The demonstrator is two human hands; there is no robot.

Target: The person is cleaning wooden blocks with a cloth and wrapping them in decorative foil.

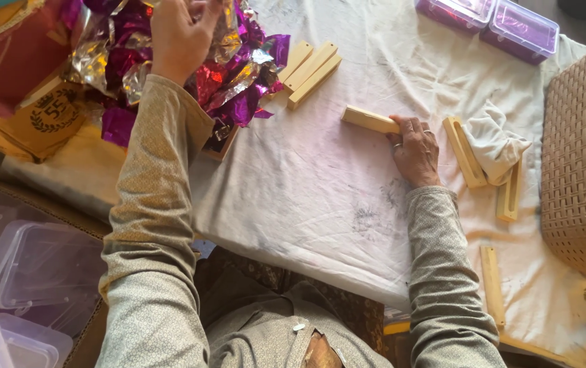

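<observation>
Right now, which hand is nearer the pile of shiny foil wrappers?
Left. The left hand reaches into the foil wrappers; the right hand rests apart on a wooden block.

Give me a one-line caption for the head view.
Left hand reaches into shiny foil wrappers; right hand grips a wooden block.

Hands at the white cloth [306, 184]

Our right hand [415, 151] grips a wooden block [369, 119] on it; our left hand [180, 34] touches foil wrappers [238, 82] at its far-left edge.
</observation>
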